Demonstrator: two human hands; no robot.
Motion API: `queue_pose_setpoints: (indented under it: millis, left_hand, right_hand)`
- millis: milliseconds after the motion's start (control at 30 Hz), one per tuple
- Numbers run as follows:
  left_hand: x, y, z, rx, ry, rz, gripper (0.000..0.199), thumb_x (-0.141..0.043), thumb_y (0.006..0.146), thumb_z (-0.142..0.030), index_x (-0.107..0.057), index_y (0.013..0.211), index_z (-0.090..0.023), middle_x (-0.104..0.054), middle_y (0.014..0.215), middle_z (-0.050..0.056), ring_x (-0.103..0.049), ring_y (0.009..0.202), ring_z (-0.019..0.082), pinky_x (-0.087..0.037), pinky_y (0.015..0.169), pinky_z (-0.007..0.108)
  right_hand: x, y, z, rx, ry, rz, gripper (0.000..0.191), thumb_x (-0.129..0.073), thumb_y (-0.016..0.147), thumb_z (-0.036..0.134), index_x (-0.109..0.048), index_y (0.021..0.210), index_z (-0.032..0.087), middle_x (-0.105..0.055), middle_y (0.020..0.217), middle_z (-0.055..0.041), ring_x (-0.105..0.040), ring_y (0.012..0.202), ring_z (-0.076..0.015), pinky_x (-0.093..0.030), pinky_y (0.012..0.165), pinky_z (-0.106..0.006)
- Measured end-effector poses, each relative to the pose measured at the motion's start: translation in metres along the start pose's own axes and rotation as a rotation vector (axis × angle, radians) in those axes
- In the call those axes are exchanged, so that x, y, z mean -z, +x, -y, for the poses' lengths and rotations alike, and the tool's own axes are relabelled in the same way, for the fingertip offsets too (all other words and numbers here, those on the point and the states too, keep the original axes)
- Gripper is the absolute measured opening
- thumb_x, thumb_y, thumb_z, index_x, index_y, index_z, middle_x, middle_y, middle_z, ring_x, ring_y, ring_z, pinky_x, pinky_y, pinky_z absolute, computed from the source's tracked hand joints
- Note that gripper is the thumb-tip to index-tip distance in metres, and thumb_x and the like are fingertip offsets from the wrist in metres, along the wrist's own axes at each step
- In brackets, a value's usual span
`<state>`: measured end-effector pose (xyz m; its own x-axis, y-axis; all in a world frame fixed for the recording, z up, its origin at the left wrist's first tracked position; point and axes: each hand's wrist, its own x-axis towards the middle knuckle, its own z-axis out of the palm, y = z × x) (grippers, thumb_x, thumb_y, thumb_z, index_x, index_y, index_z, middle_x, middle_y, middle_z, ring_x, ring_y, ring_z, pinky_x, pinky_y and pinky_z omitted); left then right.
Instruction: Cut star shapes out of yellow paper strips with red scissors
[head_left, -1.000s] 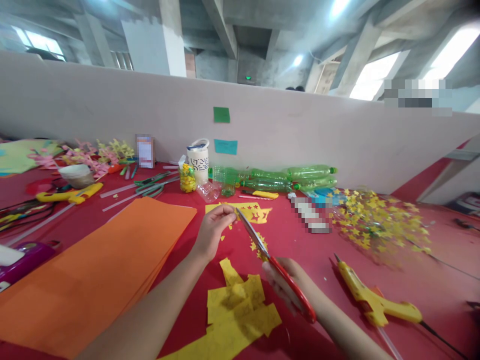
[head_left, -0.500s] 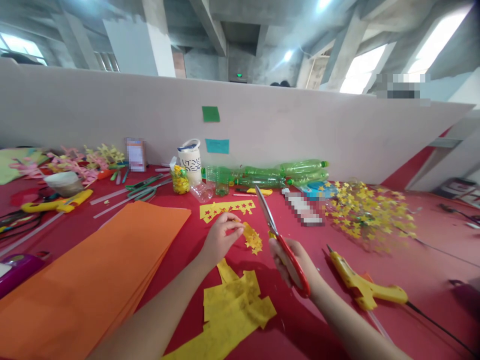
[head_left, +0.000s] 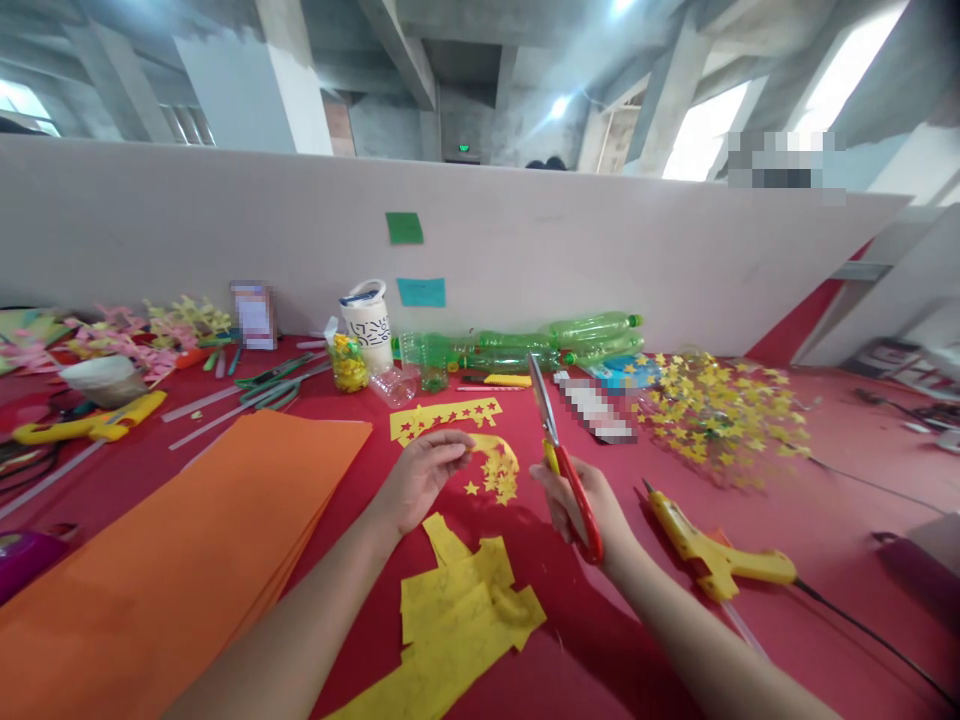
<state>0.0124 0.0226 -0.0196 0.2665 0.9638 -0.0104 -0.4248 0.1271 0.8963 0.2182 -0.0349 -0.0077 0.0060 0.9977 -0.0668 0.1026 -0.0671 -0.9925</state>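
Landmark: the star pile (head_left: 500,480). Well left of it, orange sheets (head_left: 187,530) lay stacked, right-hand edges stepped rather than flush; a narrow gap of red tabletop (head_left: 577,650) separated them from the left hand (head_left: 424,480). Left hand stood just left of the pile, thumb and fingertips drawn in narrow. A curved yellow strip (head_left: 508,447) met the fingertips; could not tell whether they gripped it. Beyond the pile, to its left, lay punched yellow paper (head_left: 442,409), star holes along its length. Nearer the wearer than the pile, yellow sheets (head_left: 465,610) overlapped, edges uneven. Right hand (head_left: 607,505), right of the pile, held red-handled scissors (head_left: 574,490), blades together, tips pointing away; red surface showed between pile and scissors. Farther right of the pile: a yellow glue gun (head_left: 709,555), and beyond it a star spray (head_left: 705,420).
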Motion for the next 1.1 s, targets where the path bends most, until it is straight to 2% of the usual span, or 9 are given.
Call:
queue_pose_setpoints:
  millis: [133, 333, 467, 567, 600, 667, 733, 867, 1100]
  left_hand:
    - [-0.006, -0.008, -0.004, 0.067, 0.090, 0.173, 0.006, -0.068, 0.068, -0.015, -0.071, 0.073, -0.016, -0.062, 0.075, 0.003, -0.054, 0.067, 0.011, -0.044, 0.067, 0.025]
    - [-0.013, -0.015, -0.007, 0.086, 0.172, 0.344, 0.009, -0.061, 0.071, -0.014, -0.070, 0.070, -0.016, -0.057, 0.076, 0.003, -0.050, 0.069, 0.012, -0.040, 0.066, 0.024]
    - [-0.013, -0.014, -0.007, 0.029, 0.213, 0.211, 0.019, -0.062, 0.072, -0.017, -0.069, 0.089, -0.021, -0.057, 0.087, 0.002, -0.050, 0.074, 0.013, -0.039, 0.065, 0.023]
    - [-0.014, -0.013, -0.008, -0.051, 0.337, 0.094, 0.014, -0.060, 0.077, -0.024, -0.065, 0.091, -0.023, -0.052, 0.072, -0.002, -0.044, 0.062, 0.011, -0.035, 0.059, 0.023]
    - [-0.015, -0.013, -0.008, -0.049, 0.398, 0.120, 0.010, -0.058, 0.080, -0.028, -0.065, 0.084, -0.021, -0.050, 0.068, -0.002, -0.043, 0.060, 0.011, -0.034, 0.058, 0.023]
    - [-0.020, -0.016, -0.008, -0.003, 0.510, 0.245, 0.022, -0.054, 0.083, -0.035, -0.063, 0.072, -0.018, -0.051, 0.066, 0.000, -0.045, 0.062, 0.013, -0.035, 0.060, 0.025]
    - [-0.028, -0.019, -0.005, -0.002, 0.564, 0.291, 0.023, -0.054, 0.083, -0.038, -0.062, 0.076, -0.018, -0.053, 0.069, 0.000, -0.048, 0.067, 0.014, -0.036, 0.063, 0.025]
    - [-0.037, -0.024, 0.003, -0.115, 0.541, 0.203, 0.016, -0.058, 0.081, -0.031, -0.059, 0.072, -0.017, -0.051, 0.069, -0.002, -0.047, 0.069, 0.013, -0.037, 0.068, 0.025]
    - [-0.035, -0.021, 0.010, -0.082, 0.349, 0.117, 0.013, -0.060, 0.079, -0.027, -0.058, 0.070, -0.017, -0.053, 0.067, -0.002, -0.049, 0.066, 0.011, -0.039, 0.064, 0.021]
  right_hand:
    - [0.003, 0.001, 0.003, 0.029, 0.004, -0.010, 0.024, -0.062, 0.077, 0.039, -0.049, 0.069, 0.020, -0.037, 0.038, 0.0108, -0.038, 0.029, -0.0084, -0.028, 0.031, -0.019]
    - [-0.003, -0.006, 0.008, -0.041, 0.026, 0.220, 0.026, -0.059, 0.076, 0.029, -0.043, 0.058, 0.020, -0.038, 0.036, 0.0106, -0.035, 0.027, -0.0058, -0.030, 0.033, -0.018]
    - [-0.009, -0.009, 0.010, -0.061, 0.012, 0.179, 0.013, -0.057, 0.072, 0.021, -0.047, 0.065, 0.020, -0.036, 0.033, 0.0127, -0.033, 0.025, -0.0054, -0.028, 0.031, -0.017]
    - [-0.009, -0.009, 0.010, -0.041, 0.055, 0.058, 0.012, -0.058, 0.073, 0.025, -0.048, 0.068, 0.020, -0.038, 0.033, 0.0126, -0.034, 0.025, -0.0063, -0.030, 0.031, -0.017]
    - [-0.009, -0.009, 0.010, -0.029, 0.068, 0.020, 0.014, -0.058, 0.074, 0.027, -0.048, 0.068, 0.020, -0.039, 0.033, 0.0123, -0.035, 0.025, -0.0067, -0.030, 0.030, -0.017]
    - [-0.009, -0.008, 0.010, 0.002, 0.073, -0.037, 0.018, -0.058, 0.075, 0.032, -0.047, 0.068, 0.020, -0.039, 0.033, 0.0116, -0.035, 0.026, -0.0070, -0.028, 0.030, -0.017]
    - [-0.010, -0.009, 0.011, 0.022, 0.067, -0.063, 0.019, -0.058, 0.076, 0.033, -0.048, 0.068, 0.020, -0.038, 0.033, 0.0116, -0.035, 0.026, -0.0069, -0.027, 0.030, -0.017]
    - [-0.017, -0.014, 0.008, 0.010, 0.039, -0.051, 0.014, -0.057, 0.076, 0.029, -0.048, 0.070, 0.020, -0.038, 0.035, 0.0121, -0.034, 0.026, -0.0068, -0.025, 0.029, -0.017]
    - [-0.024, -0.018, 0.002, 0.036, -0.052, 0.017, 0.018, -0.056, 0.079, 0.026, -0.043, 0.068, 0.021, -0.038, 0.037, 0.0116, -0.034, 0.029, -0.0063, -0.026, 0.034, -0.018]
